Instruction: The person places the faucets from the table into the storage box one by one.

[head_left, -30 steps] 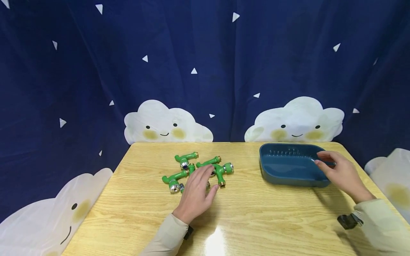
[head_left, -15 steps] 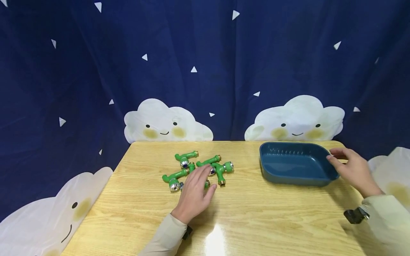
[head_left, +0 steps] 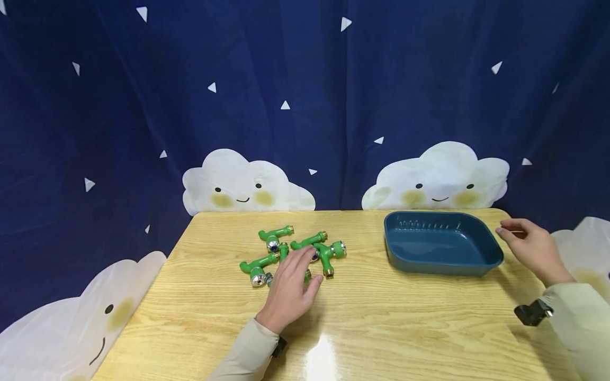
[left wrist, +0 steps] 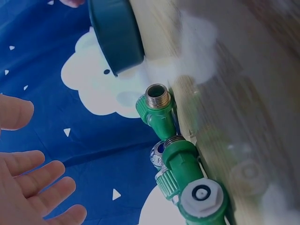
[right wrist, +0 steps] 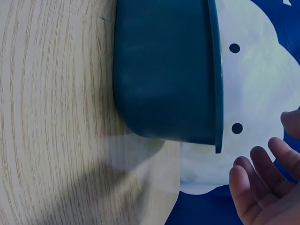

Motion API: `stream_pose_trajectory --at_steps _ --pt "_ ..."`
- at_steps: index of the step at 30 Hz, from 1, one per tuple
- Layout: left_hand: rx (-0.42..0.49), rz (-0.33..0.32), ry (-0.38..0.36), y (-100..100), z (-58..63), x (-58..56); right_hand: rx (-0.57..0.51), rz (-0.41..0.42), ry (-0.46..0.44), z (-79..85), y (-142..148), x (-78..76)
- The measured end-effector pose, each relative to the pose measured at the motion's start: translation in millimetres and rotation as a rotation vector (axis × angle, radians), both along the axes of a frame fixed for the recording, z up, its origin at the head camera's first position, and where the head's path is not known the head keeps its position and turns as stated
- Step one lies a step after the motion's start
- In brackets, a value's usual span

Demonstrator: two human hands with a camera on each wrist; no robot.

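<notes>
Several green plastic faucets (head_left: 329, 256) with brass threaded ends lie in a loose cluster left of the table's middle. My left hand (head_left: 290, 291) hovers over the near side of this cluster and hides part of it. In the left wrist view its fingers (left wrist: 44, 180) are apart from the faucets, with nothing held. A dark blue rectangular basin (head_left: 443, 266) stands at the table's right. Just off the basin's right end is my right hand (head_left: 536, 253), fingers loosely bent and holding nothing. The right wrist view shows a gap between the basin wall (right wrist: 164, 70) and the fingers (right wrist: 243, 187).
The light wood table (head_left: 381, 328) has its far edge against a dark blue curtain (head_left: 305, 79) with white triangles and smiling clouds. Black straps with small devices (head_left: 534, 312) sit on the wrists. The inside of the basin shows only its smooth floor.
My right hand has moved right, from over the basin's right end to beyond its rim. My left hand has stayed over the faucets, and the faucets lie as before.
</notes>
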State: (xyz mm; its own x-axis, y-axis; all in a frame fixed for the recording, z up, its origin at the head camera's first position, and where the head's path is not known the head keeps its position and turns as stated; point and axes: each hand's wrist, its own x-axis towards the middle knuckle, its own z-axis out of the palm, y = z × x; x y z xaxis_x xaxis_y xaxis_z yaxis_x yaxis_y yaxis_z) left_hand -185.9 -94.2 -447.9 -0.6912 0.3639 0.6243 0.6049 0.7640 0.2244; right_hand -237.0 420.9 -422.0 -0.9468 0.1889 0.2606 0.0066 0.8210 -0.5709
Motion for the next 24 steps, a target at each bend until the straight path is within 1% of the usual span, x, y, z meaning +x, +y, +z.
stream_pose_trajectory --at_steps 4,11,18,20,24 --pt "0.002 0.004 0.003 -1 -0.7 0.4 -0.017 0.002 -0.035 -1.8 2 -0.2" --pt "-0.003 0.001 -0.009 3 -2.3 0.6 -0.065 0.023 -0.142 -9.6 11 2.0" --pt "0.006 -0.002 -0.02 2 -1.5 -0.2 -0.036 0.018 -0.175 -14.8 12 -5.3" --pt "0.003 0.0 -0.019 1 -0.7 -0.5 -0.031 0.017 -0.196 -16.2 11 -7.8" --pt "-0.007 0.005 -0.027 0 0.5 0.4 -0.057 0.013 -0.213 -21.1 10 -11.2"
